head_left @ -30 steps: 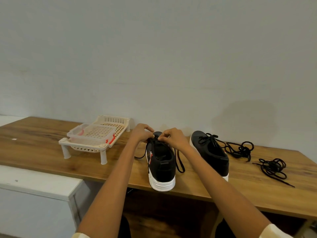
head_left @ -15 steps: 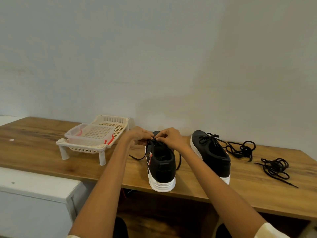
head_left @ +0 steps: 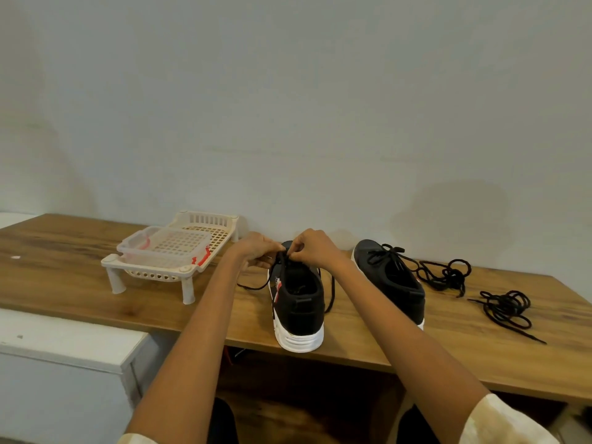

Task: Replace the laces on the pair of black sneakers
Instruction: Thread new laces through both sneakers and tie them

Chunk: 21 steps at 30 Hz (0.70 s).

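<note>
Landmark = near sneaker (head_left: 296, 302), black w/ white sole, heel toward the person, standing on the wooden worktop (head_left: 96, 283) w/ its heel at the front edge. Both hands meet over its tongue area, toward the toe end. Left hand (head_left: 256, 251) sits just left of the lace-up zone, fingers curled, pinching the black lace (head_left: 256, 285); one end of that lace trails left of the sneaker onto the worktop. Right hand (head_left: 312, 249) is just right of it, fingertips curled and pinching the same lace at the top of the shoe; another strand loops down the sneaker's right side. Exactly which eyelet is being worked can't be told, fingers cover it.

Second sneaker (head_left: 389, 277) stands right of the near sneaker, apart from it, also heel toward the person, a black lace tied across its front. Further right of that, a tangled black lace (head_left: 447, 275) lies on the worktop, touching or nearly touching the second sneaker's laces. Farthest right, a second loose lace bundle (head_left: 506, 307) lies by itself, one end pointing toward the front edge.

Left of the near sneaker, well apart: a cream plastic rack (head_left: 189, 270) on short legs, w/ a clear lidded container (head_left: 166, 248) w/ red clips resting on it. Wall (head_left: 288, 107) behind is plain, pale.
</note>
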Motion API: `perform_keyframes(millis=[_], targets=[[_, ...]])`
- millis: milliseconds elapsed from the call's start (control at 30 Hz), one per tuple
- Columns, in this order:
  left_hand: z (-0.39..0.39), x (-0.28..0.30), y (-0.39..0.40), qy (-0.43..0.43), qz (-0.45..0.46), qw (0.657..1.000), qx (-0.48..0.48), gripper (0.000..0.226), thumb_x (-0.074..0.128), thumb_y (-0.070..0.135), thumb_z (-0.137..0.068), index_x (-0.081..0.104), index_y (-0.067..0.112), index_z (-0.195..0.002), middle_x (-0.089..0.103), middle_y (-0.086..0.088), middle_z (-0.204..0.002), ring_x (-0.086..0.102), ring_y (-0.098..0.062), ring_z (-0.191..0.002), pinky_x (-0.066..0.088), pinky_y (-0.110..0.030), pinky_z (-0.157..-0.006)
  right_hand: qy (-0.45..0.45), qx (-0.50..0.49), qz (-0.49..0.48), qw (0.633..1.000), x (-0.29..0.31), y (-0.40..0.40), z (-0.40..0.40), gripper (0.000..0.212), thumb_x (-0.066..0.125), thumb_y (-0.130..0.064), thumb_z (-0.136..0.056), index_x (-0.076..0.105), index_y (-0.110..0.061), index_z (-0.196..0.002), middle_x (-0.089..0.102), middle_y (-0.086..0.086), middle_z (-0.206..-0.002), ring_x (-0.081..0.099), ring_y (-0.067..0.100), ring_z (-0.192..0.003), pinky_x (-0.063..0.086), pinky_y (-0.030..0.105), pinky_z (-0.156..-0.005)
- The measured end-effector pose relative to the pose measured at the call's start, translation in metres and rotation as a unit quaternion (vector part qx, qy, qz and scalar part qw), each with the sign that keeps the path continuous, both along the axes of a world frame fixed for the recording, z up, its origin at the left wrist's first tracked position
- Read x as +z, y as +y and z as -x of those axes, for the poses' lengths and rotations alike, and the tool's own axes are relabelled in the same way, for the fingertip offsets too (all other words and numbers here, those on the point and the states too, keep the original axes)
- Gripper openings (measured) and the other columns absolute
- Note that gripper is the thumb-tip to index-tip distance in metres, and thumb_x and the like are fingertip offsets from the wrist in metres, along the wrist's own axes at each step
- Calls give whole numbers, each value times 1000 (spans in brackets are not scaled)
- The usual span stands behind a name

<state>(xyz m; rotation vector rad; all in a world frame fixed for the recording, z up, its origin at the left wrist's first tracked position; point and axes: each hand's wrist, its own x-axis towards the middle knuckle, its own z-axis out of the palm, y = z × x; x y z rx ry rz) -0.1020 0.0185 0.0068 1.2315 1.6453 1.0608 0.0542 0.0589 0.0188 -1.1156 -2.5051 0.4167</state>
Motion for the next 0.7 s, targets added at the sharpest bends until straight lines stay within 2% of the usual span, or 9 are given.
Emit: perform_keyframes(millis=[67,167,300,367,433,567,633,700], targets=[[3,-2,-1,-4,5,999,-32,12,60,8,-91,67,9,-82,62,-8,-74,57,-12,-61,52,-17,-55,28,-8,3,1000,-1,0,1,10,66,-13,-84,67,-10,-94,67,6,-102,57,16,-86,42,24,-72],[6,-5,-4,16,1,998,-56,16,59,1,-88,71,11,-90,65,-7,-80,58,-13,-69,50,-20,-62,86,-15,28,996,-5,0,0,15,67,-13,-84,53,-15,-90,59,-2,-85,54,15,-81,41,24,-66],[-2,-6,-5,80,-77,993,-38,22,57,-4,-87,67,12,-97,61,-3,-73,54,-10,-69,44,-15,-61,92,-7,59,994,-8,3,0,17,64,-13,-85,62,-11,-102,68,8,-100,61,17,-88,47,26,-74],[-4,-3,-3,71,-131,989,-2,24,56,-10,-84,65,10,-93,59,-5,-71,54,-10,-68,46,-20,-66,132,-6,100,986,-4,4,1,22,62,-16,-87,65,-12,-109,69,8,-100,60,14,-86,48,28,-78],[-6,4,-1,52,-197,977,68,20,59,-7,-83,65,10,-92,60,-3,-73,55,-9,-70,45,-17,-64,171,-6,142,975,2,6,2,24,62,-22,-89,67,-12,-110,68,4,-97,60,13,-84,49,28,-79],[-12,18,0,9,-288,946,145,15,63,2,-85,64,11,-97,64,-3,-87,56,-7,-70,44,-19,-63,169,7,131,977,9,7,9,23,63,-28,-90,71,-8,-99,66,0,-79,57,9,-68,46,20,-65],[-13,18,-1,-28,-298,941,157,20,63,8,-88,61,12,-108,64,-3,-92,58,-8,-71,44,-18,-63,230,-1,134,964,18,8,13,21,62,-24,-91,71,-6,-95,66,1,-77,58,8,-65,47,17,-63],[-10,16,-3,-44,-266,954,132,28,58,17,-93,57,13,-120,62,-2,-101,59,-7,-78,46,-18,-62,330,-8,160,930,33,12,13,17,59,-20,-94,68,-6,-96,68,2,-80,61,11,-71,52,19,-63]])
